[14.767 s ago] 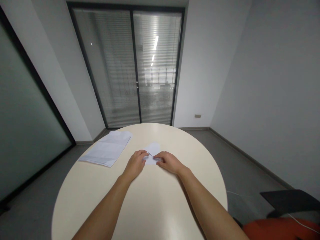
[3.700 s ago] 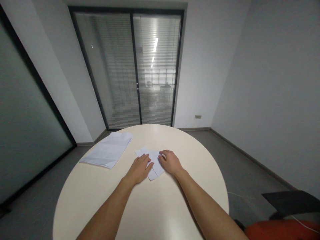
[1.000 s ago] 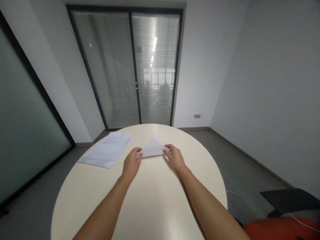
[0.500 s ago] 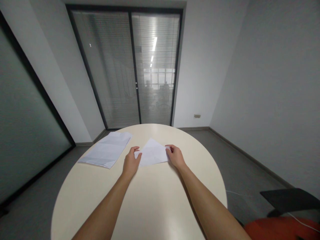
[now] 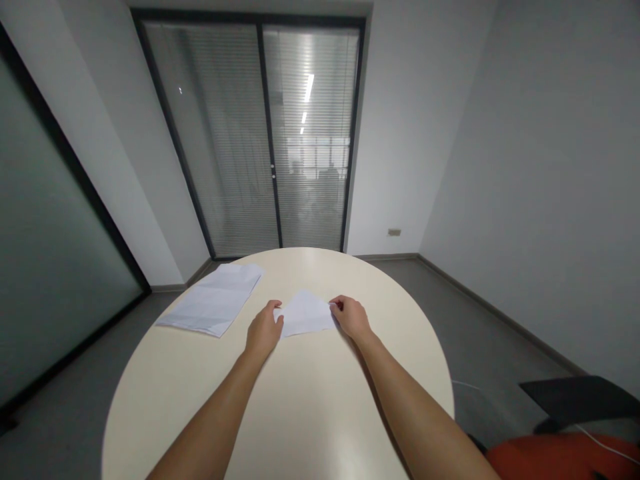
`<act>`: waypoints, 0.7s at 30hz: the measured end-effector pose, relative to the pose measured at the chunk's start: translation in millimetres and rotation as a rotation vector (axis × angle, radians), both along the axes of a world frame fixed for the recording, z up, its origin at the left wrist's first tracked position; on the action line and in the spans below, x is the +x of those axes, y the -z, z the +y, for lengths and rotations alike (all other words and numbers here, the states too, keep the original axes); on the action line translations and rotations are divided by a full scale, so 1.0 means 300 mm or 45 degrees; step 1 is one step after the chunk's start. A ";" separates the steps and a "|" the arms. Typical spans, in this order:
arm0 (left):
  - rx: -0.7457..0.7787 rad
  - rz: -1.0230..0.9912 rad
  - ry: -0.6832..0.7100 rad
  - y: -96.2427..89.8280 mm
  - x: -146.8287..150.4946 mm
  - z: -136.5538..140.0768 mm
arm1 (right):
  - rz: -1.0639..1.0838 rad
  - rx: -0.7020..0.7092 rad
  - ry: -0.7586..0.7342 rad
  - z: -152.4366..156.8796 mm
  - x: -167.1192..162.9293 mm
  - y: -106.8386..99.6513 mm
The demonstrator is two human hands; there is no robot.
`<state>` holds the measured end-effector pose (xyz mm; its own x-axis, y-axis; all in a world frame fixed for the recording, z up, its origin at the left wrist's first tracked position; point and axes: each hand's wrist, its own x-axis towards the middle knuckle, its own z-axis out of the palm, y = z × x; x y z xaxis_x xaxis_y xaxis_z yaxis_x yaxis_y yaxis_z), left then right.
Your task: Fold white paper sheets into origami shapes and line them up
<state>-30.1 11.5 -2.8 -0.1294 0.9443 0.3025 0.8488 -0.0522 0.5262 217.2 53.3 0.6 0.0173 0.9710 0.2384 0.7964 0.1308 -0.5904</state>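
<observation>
A folded sheet of white paper (image 5: 306, 315), pointed at its far side and straight along its near edge, is between my two hands over the table. My left hand (image 5: 263, 328) has its thumb and fingers closed around the paper's left corner. At the right corner, my right hand (image 5: 352, 317) pinches the paper between thumb and curled fingers. Both corners are partly covered by my fingers. Left of my left hand lies a stack of white paper sheets (image 5: 214, 298), slightly creased, with nothing touching it.
The round cream table (image 5: 300, 413) carries the papers. A red chair seat (image 5: 560, 459) and a dark flat panel (image 5: 583, 398) are at the lower right, beside a white cable (image 5: 467, 385). Beyond the table stands a glass partition with blinds (image 5: 230, 147).
The folded paper has come slightly nearer to me, and its far point sits lower. My hands have shifted a little with it. The stack of sheets has stayed in place.
</observation>
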 end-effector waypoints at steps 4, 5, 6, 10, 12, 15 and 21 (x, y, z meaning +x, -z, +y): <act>0.010 -0.014 0.019 0.005 -0.004 0.005 | -0.048 0.021 -0.019 -0.001 0.002 -0.003; 0.015 -0.020 0.023 0.006 -0.004 0.006 | -0.059 0.022 -0.021 -0.001 0.003 -0.003; 0.022 -0.023 0.025 0.006 -0.005 0.007 | -0.070 0.024 -0.023 -0.001 0.003 -0.004; 0.037 -0.033 0.020 0.005 -0.007 0.006 | -0.104 0.052 -0.044 -0.004 0.004 -0.008; 0.018 -0.069 0.000 0.002 -0.009 0.005 | -0.124 0.073 -0.054 -0.006 0.003 -0.010; -0.046 -0.132 -0.027 -0.002 -0.013 0.006 | -0.154 0.074 -0.070 -0.008 0.001 -0.013; -0.042 -0.035 -0.024 -0.006 -0.014 0.003 | -0.244 0.064 -0.106 -0.019 -0.007 -0.026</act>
